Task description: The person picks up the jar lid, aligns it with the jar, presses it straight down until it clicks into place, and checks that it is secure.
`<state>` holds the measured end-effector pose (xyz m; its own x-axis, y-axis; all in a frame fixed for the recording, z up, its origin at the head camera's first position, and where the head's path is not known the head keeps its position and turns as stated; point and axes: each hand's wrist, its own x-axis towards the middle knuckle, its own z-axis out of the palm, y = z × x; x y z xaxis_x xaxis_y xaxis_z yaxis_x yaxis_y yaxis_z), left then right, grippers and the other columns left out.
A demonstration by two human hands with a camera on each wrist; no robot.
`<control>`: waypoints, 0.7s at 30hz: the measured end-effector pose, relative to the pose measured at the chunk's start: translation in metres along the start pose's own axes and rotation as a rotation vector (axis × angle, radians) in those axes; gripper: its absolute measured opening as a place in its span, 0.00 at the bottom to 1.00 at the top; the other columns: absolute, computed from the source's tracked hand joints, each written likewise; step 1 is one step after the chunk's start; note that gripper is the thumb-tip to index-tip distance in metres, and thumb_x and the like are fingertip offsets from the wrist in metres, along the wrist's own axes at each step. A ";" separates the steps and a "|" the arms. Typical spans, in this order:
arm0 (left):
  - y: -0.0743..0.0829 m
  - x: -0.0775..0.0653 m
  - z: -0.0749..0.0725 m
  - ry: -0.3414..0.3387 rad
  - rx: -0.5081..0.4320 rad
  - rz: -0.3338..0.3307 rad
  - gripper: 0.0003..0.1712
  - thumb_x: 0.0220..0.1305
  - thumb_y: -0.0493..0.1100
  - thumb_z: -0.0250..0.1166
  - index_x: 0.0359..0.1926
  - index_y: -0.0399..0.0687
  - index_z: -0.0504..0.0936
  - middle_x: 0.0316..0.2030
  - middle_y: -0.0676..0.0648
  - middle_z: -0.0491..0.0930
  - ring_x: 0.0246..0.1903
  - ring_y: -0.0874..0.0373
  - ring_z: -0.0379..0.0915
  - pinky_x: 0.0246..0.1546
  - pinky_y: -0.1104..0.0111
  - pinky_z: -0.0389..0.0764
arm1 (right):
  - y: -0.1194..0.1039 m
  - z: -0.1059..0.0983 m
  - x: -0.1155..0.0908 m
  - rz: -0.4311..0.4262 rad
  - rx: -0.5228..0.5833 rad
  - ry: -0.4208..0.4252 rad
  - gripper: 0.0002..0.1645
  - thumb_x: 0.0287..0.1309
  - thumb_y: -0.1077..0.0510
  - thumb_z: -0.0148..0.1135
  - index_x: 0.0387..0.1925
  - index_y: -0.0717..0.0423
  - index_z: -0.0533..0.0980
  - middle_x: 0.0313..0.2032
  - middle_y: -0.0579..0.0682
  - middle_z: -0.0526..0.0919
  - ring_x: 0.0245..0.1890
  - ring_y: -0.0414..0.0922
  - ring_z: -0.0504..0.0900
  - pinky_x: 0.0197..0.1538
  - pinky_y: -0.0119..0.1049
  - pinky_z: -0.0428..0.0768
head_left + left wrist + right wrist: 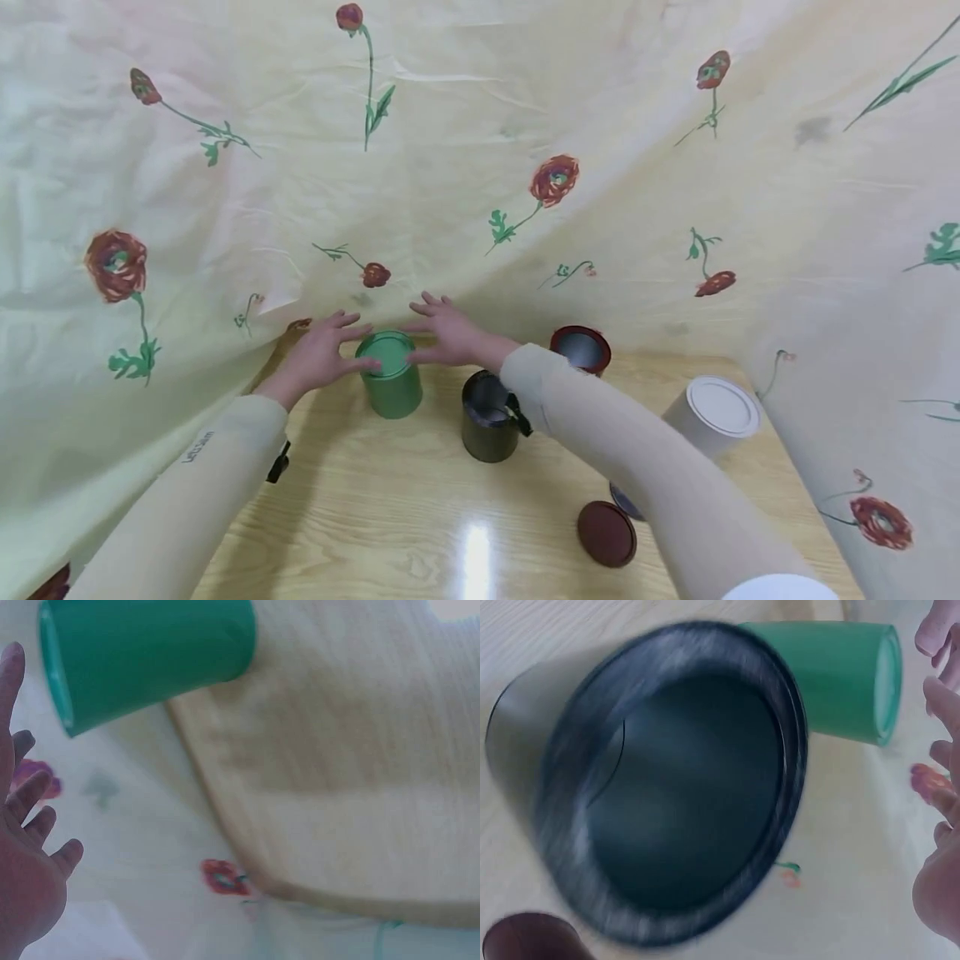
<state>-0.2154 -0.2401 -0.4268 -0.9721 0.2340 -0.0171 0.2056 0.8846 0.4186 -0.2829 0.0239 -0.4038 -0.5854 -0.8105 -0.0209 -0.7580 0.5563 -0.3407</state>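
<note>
A green can stands upright near the back of the wooden table, with a green lid set in its top. My left hand reaches in from the left, fingers spread, its thumb overlapping the lid in the head view. From the other side my right hand hovers over the can's right rim with fingers extended. In the left wrist view, the left hand's fingers are apart from the can. Below the right wrist stands a lidless dark can, its hollow inside showing in the right wrist view.
Behind the right sleeve is an open can with a red rim. A white-lidded can stands farther right. A dark red lid and a partly covered dark lid lie on the table. Flowered cloth hangs around it.
</note>
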 end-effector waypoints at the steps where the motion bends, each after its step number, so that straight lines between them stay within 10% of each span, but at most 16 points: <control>1: 0.003 0.000 -0.004 0.006 0.014 0.007 0.47 0.65 0.63 0.76 0.77 0.48 0.73 0.81 0.34 0.60 0.81 0.30 0.47 0.75 0.29 0.56 | 0.002 -0.004 -0.006 -0.017 0.006 0.010 0.37 0.71 0.42 0.70 0.74 0.56 0.76 0.81 0.63 0.59 0.85 0.62 0.44 0.84 0.60 0.43; 21: 0.100 -0.025 -0.003 0.102 0.158 0.352 0.49 0.58 0.68 0.78 0.75 0.54 0.77 0.79 0.40 0.66 0.80 0.37 0.55 0.77 0.38 0.61 | 0.045 -0.034 -0.184 -0.041 0.058 0.169 0.40 0.64 0.47 0.77 0.74 0.53 0.76 0.81 0.60 0.62 0.84 0.64 0.49 0.82 0.67 0.45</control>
<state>-0.1711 -0.1587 -0.3820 -0.8438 0.4996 0.1959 0.5352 0.8104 0.2383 -0.2192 0.2038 -0.3837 -0.5982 -0.7871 0.1504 -0.7670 0.5079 -0.3921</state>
